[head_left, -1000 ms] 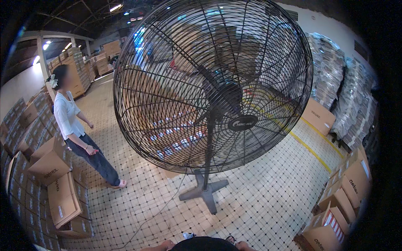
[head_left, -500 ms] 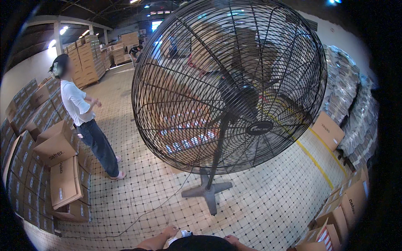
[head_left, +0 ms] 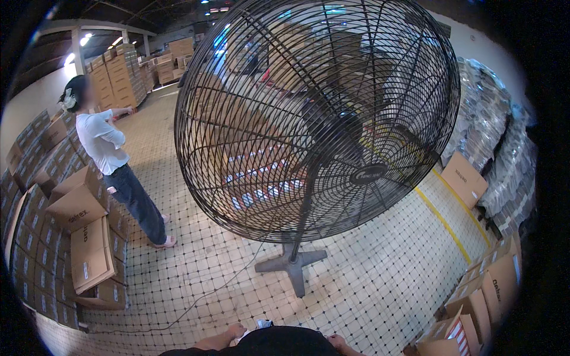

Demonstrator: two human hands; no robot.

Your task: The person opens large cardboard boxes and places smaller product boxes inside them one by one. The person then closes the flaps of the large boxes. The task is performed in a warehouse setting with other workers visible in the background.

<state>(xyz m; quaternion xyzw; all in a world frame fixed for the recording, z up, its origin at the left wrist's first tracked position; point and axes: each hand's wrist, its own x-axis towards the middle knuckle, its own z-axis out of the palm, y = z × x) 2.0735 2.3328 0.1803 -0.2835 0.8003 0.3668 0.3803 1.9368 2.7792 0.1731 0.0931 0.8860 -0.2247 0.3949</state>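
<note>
At the lower edge, my left hand [head_left: 236, 330] is in front of my dark top, its fingers curled. Right beside it shows a small white crumpled piece [head_left: 264, 324], mostly hidden by my body; what the fingers hold cannot be made out. My right hand [head_left: 337, 342] is low on the other side, its fingers bent in and partly covered. Whatever may be inside it is hidden. Ahead of me stands a large black pedestal fan [head_left: 361, 133] in a round wire cage, on a grey cross-shaped foot [head_left: 291, 264]. Both hands are well apart from it.
A person [head_left: 107, 139] in a white shirt and jeans stands at left, one arm stretched forward. Stacked cartons [head_left: 44, 255] line the left side. Open cartons [head_left: 496, 291] stand at lower right, near wrapped stacks [head_left: 484, 118]. A cable [head_left: 205, 296] crosses the tiled floor.
The fan's head has turned somewhat. The person at left has raised a forearm and stretched it out to the right. My hands stay low, hardly moved.
</note>
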